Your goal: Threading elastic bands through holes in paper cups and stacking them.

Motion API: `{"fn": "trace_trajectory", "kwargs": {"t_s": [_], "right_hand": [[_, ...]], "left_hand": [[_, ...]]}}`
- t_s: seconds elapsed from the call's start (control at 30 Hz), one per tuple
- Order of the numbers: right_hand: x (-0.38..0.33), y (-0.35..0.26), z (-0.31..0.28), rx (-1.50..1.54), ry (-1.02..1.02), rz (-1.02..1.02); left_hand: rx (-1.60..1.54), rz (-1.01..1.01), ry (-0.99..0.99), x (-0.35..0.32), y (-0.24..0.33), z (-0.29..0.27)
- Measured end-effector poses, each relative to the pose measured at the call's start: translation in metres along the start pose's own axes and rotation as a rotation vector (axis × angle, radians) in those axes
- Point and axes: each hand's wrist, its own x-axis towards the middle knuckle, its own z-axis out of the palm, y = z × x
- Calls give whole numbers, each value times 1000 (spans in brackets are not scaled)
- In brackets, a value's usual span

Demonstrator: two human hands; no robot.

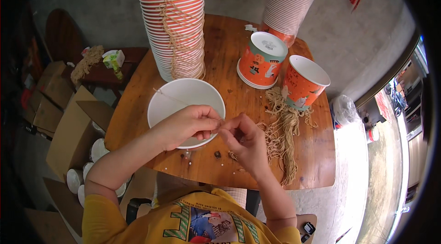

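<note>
**Hands meeting over a paper bucket on a crowded wooden table**

Seen from the head camera, a person in a yellow shirt is sitting at a round-cornered wooden table, both forearms coming up from the lower edge. The left hand is lying across the near rim of a white open paper bucket, its fingers curled together with thumb and forefinger pinching at something too thin to make out. The right hand is meeting it just beside the bucket's right edge, fingertips likewise drawn together, touching the left hand's fingertips. A fine string is running across the bucket's open mouth; whether it reaches the pinch, the picture is not showing.

Directly behind the bucket, a tall stack of orange-and-white buckets is standing, with tan cord handles dangling down its front. To the right, one orange bucket is sitting upside down, and another orange bucket is standing upright and tilted toward the camera. A second stack of buckets is leaning at the table's far side. A loose bundle of tan cords is sprawling over the table just right of the right hand, stretching from the upright bucket to the near edge. Small dark scraps are lying on the wood below the hands.

Off the table to the left, cardboard boxes are crowding the floor, with more white buckets beside them.
</note>
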Motion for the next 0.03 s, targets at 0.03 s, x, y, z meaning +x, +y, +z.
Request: {"fn": "trace_trajectory", "kwargs": {"t_s": [0.03], "right_hand": [[-2, 9, 7, 114, -4, 54]], "left_hand": [[-40, -17, 13, 1, -2, 0]]}}
